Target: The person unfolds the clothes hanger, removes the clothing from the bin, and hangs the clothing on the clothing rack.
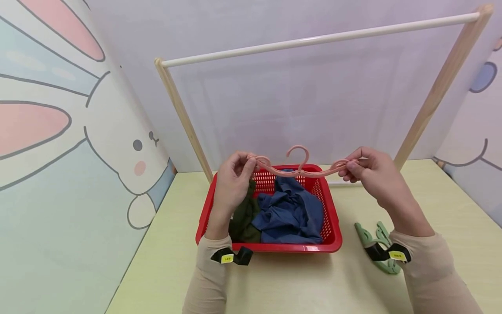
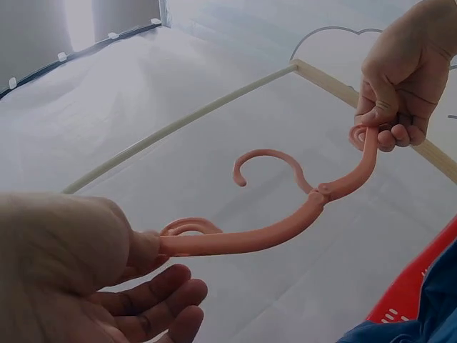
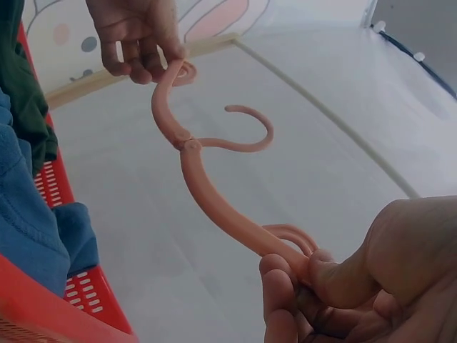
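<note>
A pink clothes hanger (image 1: 290, 172) spans the gap between both hands over the far rim of the red basket, its hook pointing up. My left hand (image 1: 232, 181) pinches one end of it between thumb and fingers. At the other end my right hand (image 1: 374, 174) pinches the tip the same way. Seen in the left wrist view, the hanger (image 2: 264, 232) has a joint in its middle beside the hook, and its two arms are spread out. The right wrist view shows the right thumb and fingers (image 3: 335, 279) closed on the near end.
Below the hanger the red basket (image 1: 333, 231) holds a blue garment (image 1: 292, 211) and a dark green garment (image 1: 245, 220). A folded green hanger (image 1: 364, 235) lies on the table by the right forearm. Behind stands a wooden rack with a white rail (image 1: 313, 41).
</note>
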The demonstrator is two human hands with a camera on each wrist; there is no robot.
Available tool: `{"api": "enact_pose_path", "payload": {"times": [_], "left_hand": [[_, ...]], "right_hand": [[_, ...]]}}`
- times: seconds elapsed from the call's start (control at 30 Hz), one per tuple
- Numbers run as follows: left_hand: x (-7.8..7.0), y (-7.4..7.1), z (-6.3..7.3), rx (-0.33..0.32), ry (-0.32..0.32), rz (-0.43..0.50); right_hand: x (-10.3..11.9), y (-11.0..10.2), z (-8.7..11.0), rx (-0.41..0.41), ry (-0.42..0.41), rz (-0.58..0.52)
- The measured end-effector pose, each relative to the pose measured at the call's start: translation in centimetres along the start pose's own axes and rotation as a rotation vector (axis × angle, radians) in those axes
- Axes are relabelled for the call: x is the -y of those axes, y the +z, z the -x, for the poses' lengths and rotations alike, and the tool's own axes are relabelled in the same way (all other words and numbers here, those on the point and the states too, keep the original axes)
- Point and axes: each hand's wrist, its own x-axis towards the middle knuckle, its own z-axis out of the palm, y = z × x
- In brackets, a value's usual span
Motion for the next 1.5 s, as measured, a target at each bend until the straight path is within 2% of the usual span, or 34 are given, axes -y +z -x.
{"api": "enact_pose_path", "payload": {"times": [0.23,0.47,0.93,1.2,1.5], "left_hand": [[-0.1,-1.2,0.2,0.129,-0.01,-0.172],[-0.2,-1.3,0.4,0.17,-0.069,-0.278],[-0.3,-1.0,0.4,0.203,-0.172,-0.361],[-0.5,-0.9,0.5,0.21,-0.184,-0.384],[-0.5,-0.7,0.4,0.22,-0.201,-0.399]], "right_hand": [[0.1,-0.3,0.0,-0.025,-0.002,-0.023],[0.0,-0.3,0.0,-0.058,0.009,-0.045],[0.2,-0.3,0.1,-0.083,-0.006,-0.084],[0.3,-0.1,0.1,-0.094,0.0,-0.075],[0.3,0.3,0.1,-0.118,-0.038,-0.117]]}}
